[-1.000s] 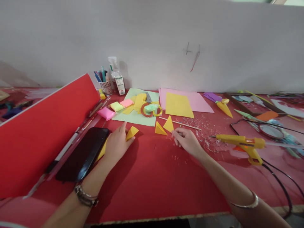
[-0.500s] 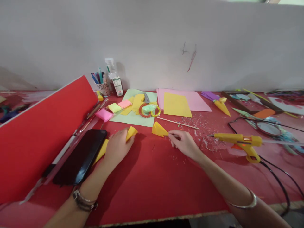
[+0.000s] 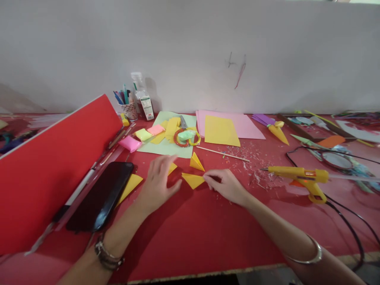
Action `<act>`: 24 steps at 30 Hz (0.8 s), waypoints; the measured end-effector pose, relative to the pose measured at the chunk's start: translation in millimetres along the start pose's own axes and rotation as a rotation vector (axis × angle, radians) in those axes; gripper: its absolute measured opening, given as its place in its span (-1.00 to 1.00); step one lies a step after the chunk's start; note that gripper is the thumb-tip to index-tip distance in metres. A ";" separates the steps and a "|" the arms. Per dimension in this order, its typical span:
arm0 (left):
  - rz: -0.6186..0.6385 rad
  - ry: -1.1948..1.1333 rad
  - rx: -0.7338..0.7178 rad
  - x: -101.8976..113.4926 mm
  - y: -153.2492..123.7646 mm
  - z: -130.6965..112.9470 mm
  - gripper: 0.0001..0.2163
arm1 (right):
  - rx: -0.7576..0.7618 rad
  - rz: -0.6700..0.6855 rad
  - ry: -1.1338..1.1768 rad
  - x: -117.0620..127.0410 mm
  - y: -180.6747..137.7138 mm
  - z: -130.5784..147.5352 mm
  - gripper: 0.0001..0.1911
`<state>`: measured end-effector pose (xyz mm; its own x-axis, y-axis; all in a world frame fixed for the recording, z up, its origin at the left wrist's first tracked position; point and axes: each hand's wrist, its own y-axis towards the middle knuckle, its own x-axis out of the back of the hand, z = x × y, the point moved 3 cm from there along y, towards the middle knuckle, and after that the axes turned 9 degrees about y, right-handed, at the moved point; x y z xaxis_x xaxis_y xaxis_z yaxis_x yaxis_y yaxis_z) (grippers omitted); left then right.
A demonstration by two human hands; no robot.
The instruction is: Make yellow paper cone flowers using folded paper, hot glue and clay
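My right hand (image 3: pixel 227 184) pinches the pointed end of a folded yellow paper piece (image 3: pixel 192 180), low over the red tabletop. Just behind it, a second folded yellow paper (image 3: pixel 196 162) rests on the table. To the left, my left hand (image 3: pixel 158 184) is open, its fingers spread and thumb pointing at the pinched piece. Partly hidden behind those fingers is another yellow paper piece (image 3: pixel 171 168). One more yellow paper triangle (image 3: pixel 132 185) lies between my left wrist and the black phone (image 3: pixel 102 194).
A yellow glue gun (image 3: pixel 299 174) with a black cord lies at the right. A thin wooden stick (image 3: pixel 222 154) and paper scraps are behind my right hand. Yellow sheet (image 3: pixel 222 130), pink sheets (image 3: pixel 252 128) and clay packets (image 3: pixel 130 143) lie farther back. A red board (image 3: pixel 59 170) leans at the left.
My left hand has opened and moved right, letting go of its yellow paper. My right hand has shifted slightly left and nearer, with one folded piece now apart from the other.
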<state>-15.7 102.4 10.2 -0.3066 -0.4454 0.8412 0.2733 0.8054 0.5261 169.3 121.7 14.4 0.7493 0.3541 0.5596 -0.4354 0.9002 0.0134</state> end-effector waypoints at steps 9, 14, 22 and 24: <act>0.272 0.037 -0.388 -16.7 -7.5 -43.6 -0.83 | 0.117 0.090 -0.603 -7.9 -2.1 4.7 -0.79; 0.370 -0.141 -0.170 -18.6 -4.6 -38.6 -0.85 | 0.061 -0.109 -0.617 2.4 -1.3 6.4 -0.90; 0.272 -0.001 -0.285 -18.5 -6.6 -42.1 -0.90 | -0.146 -0.299 -0.778 53.5 24.5 -2.6 -0.72; 0.228 0.078 -0.370 -17.3 -8.1 -42.6 -0.90 | -0.185 -0.283 -0.801 56.8 31.0 -7.5 -0.75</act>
<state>26.2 86.9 -3.3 -0.1345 -0.3126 0.9403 0.6387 0.6982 0.3235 202.2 171.6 40.3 0.2099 -0.1117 0.9713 -0.1458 0.9788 0.1441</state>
